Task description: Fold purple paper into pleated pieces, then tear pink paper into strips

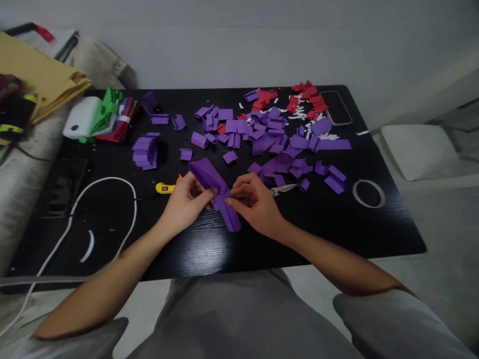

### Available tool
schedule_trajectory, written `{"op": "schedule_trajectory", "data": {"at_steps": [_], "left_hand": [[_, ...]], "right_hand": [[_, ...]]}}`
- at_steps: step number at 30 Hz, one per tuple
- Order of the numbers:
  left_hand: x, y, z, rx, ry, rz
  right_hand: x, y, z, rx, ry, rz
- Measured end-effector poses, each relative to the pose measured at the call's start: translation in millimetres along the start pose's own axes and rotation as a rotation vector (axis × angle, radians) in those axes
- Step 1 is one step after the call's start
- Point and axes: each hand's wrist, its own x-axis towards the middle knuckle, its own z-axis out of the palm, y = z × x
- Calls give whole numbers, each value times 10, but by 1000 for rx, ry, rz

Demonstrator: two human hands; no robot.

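A folded strip of purple paper (229, 213) is held between my two hands above the front middle of the black table. My left hand (190, 197) pinches it with the thumb on top, near its middle. From the other side, my right hand (256, 202) grips its edge between thumb and curled fingers. The paper's wide upper part leans toward the left, and a narrower folded end points toward me. Beside my left hand lies a yellow cutter (164, 188). Scissors (283, 189) stick out from behind my right hand, their handles hidden.
Many folded purple pieces (239, 127) spread across the table's back, with red paper scraps (316, 102) and white clippings at back right. A tape ring (368, 193) lies right. A white cable (108, 179) loops at left, near green and red bundles (116, 119).
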Motion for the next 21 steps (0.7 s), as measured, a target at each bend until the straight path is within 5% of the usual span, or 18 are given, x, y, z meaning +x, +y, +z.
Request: {"op": "schedule_trajectory", "data": {"at_steps": [9,21], "left_hand": [[-59,-26,-26,-98,-93,213],[-93,-60,-1,188,76,334]], "right_hand": [[74,0,-29,80,97,-14],[38,-58,-20,-23,160,-56]]}}
